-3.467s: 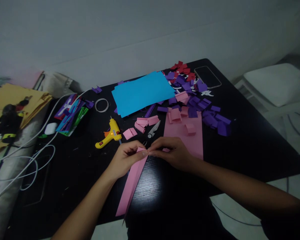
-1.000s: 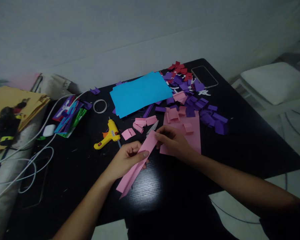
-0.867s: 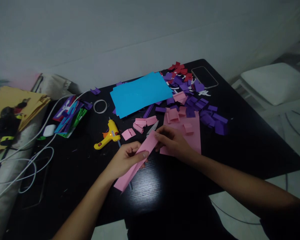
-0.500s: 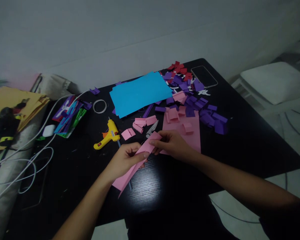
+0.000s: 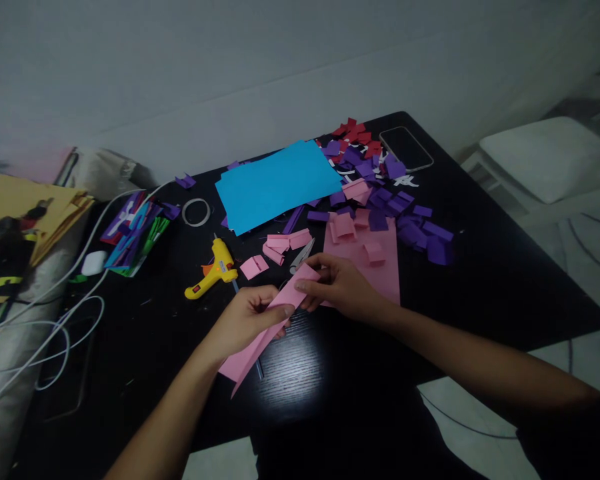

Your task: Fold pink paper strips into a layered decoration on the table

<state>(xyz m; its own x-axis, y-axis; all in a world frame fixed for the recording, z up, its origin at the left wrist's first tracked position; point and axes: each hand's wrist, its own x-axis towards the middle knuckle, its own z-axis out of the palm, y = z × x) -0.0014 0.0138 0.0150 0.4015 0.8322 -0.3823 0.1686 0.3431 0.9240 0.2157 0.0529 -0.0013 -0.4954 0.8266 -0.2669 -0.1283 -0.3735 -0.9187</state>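
A long folded strip of pink paper slants between my two hands above the black table. My left hand is closed round its middle, thumb on top. At the strip's upper end, my right hand pinches the paper between thumb and fingers. Scissors lie just beyond the strip, their handles partly hidden. Several small folded pink pieces rest beside them. Right of these is a pink sheet with more pink pieces on it, partly behind my right hand.
A yellow glue gun lies left of my hands on the black table. Blue sheets, purple pieces, red pieces and a phone are farther back. White cables loop at the left.
The view has shifted slightly, so things on the table appear a little farther left. Both hands keep their hold on the pink strip, with hardly any visible movement.
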